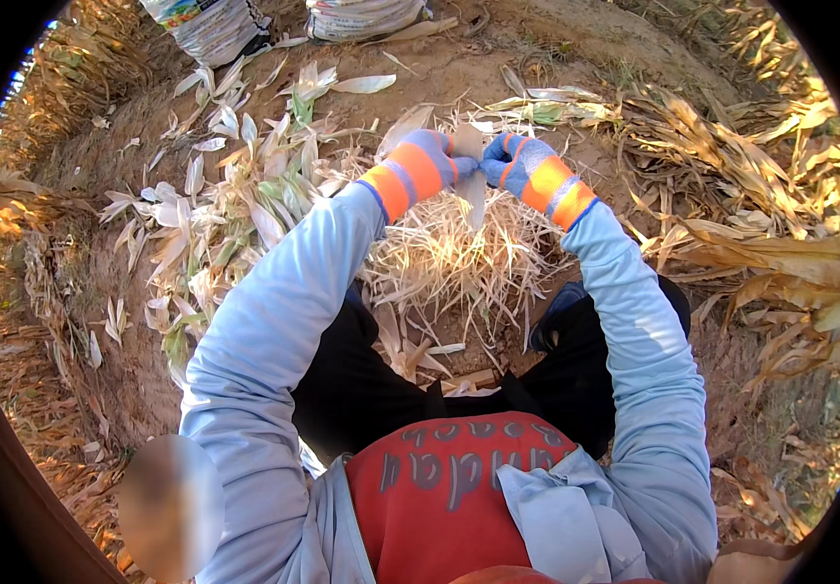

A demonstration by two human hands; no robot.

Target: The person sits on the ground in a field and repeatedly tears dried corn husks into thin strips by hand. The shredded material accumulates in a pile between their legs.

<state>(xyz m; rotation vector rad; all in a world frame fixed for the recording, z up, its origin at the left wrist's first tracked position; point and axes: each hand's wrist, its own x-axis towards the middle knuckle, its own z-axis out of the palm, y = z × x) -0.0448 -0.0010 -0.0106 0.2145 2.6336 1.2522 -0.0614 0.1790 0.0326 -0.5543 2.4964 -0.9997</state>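
A flat, dry corn husk (470, 191) hangs upright between my two gloved hands. My left hand (420, 166), in a blue-grey and orange striped knit glove, pinches the husk from its left side. My right hand (529, 171), in a matching glove, has its fingertips closed at the husk's right edge, close to the left thumb. Directly below lies a loose pile of narrow, torn husk strips (482, 259), between my feet.
Whole pale husks (201, 226) spread over the soil to the left. Long dried corn leaves (748, 248) lie heaped at the right. Two printed sacks, one at the far left (219, 33) and another beside it (365, 18), stand beyond the husks. Bare soil (595, 36) shows ahead.
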